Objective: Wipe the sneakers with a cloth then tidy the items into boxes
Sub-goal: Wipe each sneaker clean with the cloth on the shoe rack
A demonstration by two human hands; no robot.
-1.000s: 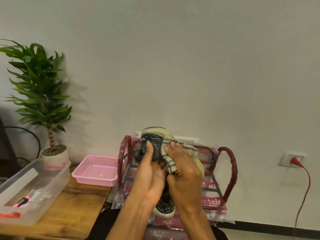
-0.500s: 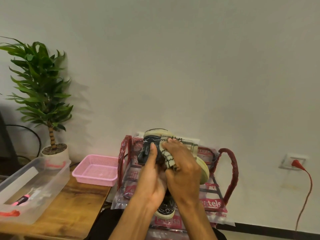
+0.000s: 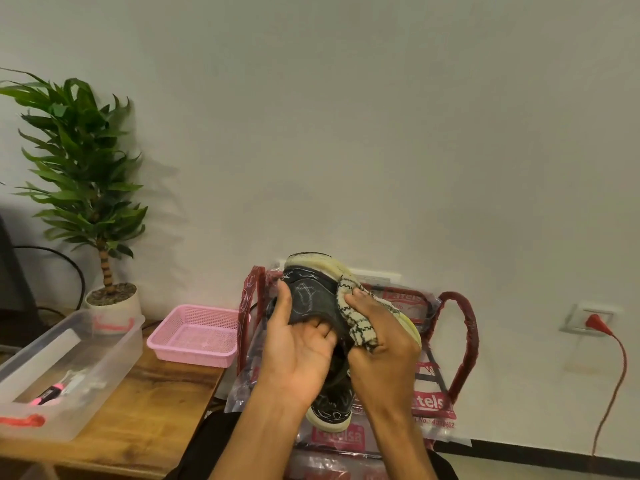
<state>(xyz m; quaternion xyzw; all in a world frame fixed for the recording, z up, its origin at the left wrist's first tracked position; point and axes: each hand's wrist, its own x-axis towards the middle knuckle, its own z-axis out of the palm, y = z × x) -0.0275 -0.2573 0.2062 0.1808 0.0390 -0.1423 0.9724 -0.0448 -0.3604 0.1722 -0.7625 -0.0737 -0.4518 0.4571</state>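
In front of the red plastic-wrapped rack (image 3: 464, 327), my left hand (image 3: 298, 351) grips the black, cream-soled sneaker (image 3: 311, 299). My right hand (image 3: 381, 341) clutches the bunched cream-and-black checked cloth (image 3: 356, 317) against it. I judge the shoe light and stiff, best held mid-body.

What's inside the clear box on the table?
A pink and black pen-like item lies in the clear box. Beside it, pale things are too blurred to name; the cloudy wall hides the rest.

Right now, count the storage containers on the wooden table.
2: clear plastic box, left on the table; pink basket, at its far right corner. Others may sit off-frame.
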